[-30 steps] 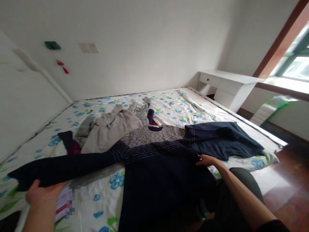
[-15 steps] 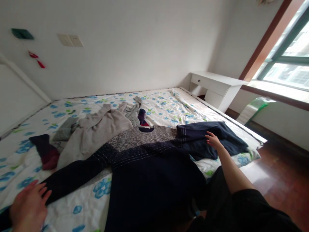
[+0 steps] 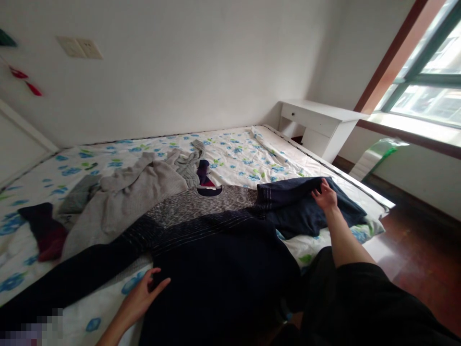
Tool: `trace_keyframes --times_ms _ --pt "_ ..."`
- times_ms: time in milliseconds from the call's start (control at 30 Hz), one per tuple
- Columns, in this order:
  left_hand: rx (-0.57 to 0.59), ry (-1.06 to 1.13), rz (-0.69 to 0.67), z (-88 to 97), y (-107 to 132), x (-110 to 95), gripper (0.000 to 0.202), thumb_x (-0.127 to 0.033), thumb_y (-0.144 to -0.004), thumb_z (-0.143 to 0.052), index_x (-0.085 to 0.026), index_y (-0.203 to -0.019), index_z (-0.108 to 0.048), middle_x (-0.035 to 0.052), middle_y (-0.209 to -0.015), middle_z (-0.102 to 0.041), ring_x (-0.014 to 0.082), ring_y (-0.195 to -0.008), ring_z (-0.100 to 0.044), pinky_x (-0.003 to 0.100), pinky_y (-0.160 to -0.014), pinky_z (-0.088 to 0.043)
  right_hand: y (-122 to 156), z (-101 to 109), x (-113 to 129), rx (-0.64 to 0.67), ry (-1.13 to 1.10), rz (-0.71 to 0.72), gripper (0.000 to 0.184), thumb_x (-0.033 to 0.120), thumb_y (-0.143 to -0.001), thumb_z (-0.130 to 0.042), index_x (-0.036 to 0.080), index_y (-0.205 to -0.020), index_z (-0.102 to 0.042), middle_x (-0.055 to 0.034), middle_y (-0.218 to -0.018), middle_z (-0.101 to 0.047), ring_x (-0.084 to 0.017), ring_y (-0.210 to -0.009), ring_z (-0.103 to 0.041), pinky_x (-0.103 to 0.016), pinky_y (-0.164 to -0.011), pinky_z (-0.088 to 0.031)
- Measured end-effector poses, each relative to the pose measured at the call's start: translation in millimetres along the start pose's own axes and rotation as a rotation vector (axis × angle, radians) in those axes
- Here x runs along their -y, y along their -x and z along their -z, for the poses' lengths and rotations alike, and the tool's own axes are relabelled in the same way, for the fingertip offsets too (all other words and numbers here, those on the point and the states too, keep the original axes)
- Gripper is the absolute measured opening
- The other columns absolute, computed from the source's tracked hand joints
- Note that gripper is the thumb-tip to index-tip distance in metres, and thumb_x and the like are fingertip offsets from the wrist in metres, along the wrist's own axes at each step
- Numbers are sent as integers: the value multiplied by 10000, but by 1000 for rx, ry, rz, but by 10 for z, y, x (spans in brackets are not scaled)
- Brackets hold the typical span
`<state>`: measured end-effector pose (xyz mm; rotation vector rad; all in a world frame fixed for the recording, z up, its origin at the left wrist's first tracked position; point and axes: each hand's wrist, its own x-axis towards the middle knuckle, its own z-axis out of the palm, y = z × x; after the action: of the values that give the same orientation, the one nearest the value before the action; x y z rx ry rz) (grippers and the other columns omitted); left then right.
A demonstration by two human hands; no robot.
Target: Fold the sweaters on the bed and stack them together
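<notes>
A dark navy sweater (image 3: pixel 219 269) with a speckled grey yoke lies spread on the bed, its sleeves stretched out to both sides. My left hand (image 3: pixel 146 293) is at the left side edge of its body, thumb and fingers apart; whether it touches the knit I cannot tell. On the right, my right hand (image 3: pixel 326 196) rests over the sweater's right sleeve (image 3: pixel 288 192), fingers spread. Beneath that sleeve lies another dark blue garment (image 3: pixel 347 204). The sweater's lower hem fades into shadow near my body.
A beige knit sweater (image 3: pixel 126 192) lies crumpled behind the left sleeve. A navy and maroon sock-like piece (image 3: pixel 45 230) is at the far left. The bed's floral sheet (image 3: pixel 234 149) spreads behind. A white desk (image 3: pixel 324 117) stands beyond the bed, near the window (image 3: pixel 432 96).
My left hand has moved right, from the left sleeve's end to the sweater's body edge. My right hand has shifted slightly outward along the right sleeve. The view has turned a little.
</notes>
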<state>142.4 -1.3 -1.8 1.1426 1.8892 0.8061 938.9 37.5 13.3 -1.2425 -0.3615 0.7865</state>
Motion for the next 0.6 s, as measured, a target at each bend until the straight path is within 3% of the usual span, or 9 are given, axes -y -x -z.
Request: trace_keyframes --times_ms 100,200,267,400,467,600 --pt "78 -196 -91 18 -135 92 696 -633 -455 -973 -280 -1011 -747 5 -740 -617 328 -721 -691 412 -706 -582 -101 84 89 -50 -147 97 599 385 -923 -501 404 -1517 -578 -18 -1452 -694 -227 -1181 -676 -448 -1053 -583" --pt "70 -289 -139 10 -218 130 701 -646 -457 -932 -277 -1025 -753 10 -732 -620 343 -717 -682 421 -715 -549 -110 166 -30 -219 131 -156 490 409 -990 -467 360 -1464 -579 -64 -1326 -731 -232 -1082 -699 -431 -965 -615" --pt "46 -310 -142 -9 -239 130 666 -633 -455 -922 -288 -999 -750 14 -740 -631 352 -746 -689 416 -729 -538 -89 180 -174 -251 254 -304 431 448 -1030 -462 327 -1428 -577 -97 -1268 -730 -235 -1031 -710 -424 -914 -632" --pt "45 -322 -150 -28 -241 116 647 -622 -444 -922 -304 -976 -735 -5 -716 -608 334 -734 -681 378 -690 -510 -93 60 -383 -149 266 -332 495 584 -1096 -397 287 -1477 -506 -121 -1323 -666 -203 -1067 -707 -356 -897 -649" --pt "51 -326 -161 -21 -240 122 676 -668 -437 -909 -303 -975 -723 -12 -702 -603 325 -711 -679 371 -672 -500 -113 -52 -431 -60 258 -314 511 619 -1082 -460 294 -1475 -503 -100 -1338 -635 -177 -1048 -699 -310 -890 -653" --pt "94 -417 -224 8 -264 185 761 -831 -535 -775 -278 -1053 -705 -14 -704 -613 313 -705 -696 386 -695 -514 -100 -253 -477 59 79 -381 276 439 -965 -734 285 -1179 -651 -12 -1003 -671 -136 -747 -666 -243 -726 -649"
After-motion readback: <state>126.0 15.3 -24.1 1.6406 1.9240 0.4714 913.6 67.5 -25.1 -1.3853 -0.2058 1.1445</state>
